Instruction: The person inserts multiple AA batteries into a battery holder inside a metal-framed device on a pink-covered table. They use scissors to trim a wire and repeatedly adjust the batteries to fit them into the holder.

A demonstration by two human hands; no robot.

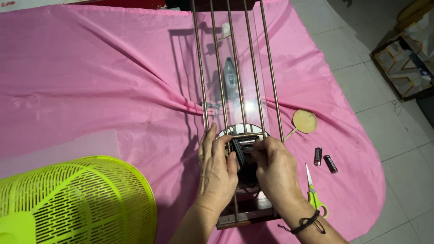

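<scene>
On the pink cloth (90, 81): your rod frame (235, 68), lengthwise | lime slotted basket (77, 199), lower left | your left hand (217, 169) and right hand (275, 169), fingers curled onto the small dark part (243, 156) at the frame's near end | green-handled scissors (314, 194) | round tan disc (304, 121) | two batteries (324, 159), right.

Pink cloth (90, 81) over table, pale tiled floor (361, 90) at right w/ framed panel (404, 68).
</scene>
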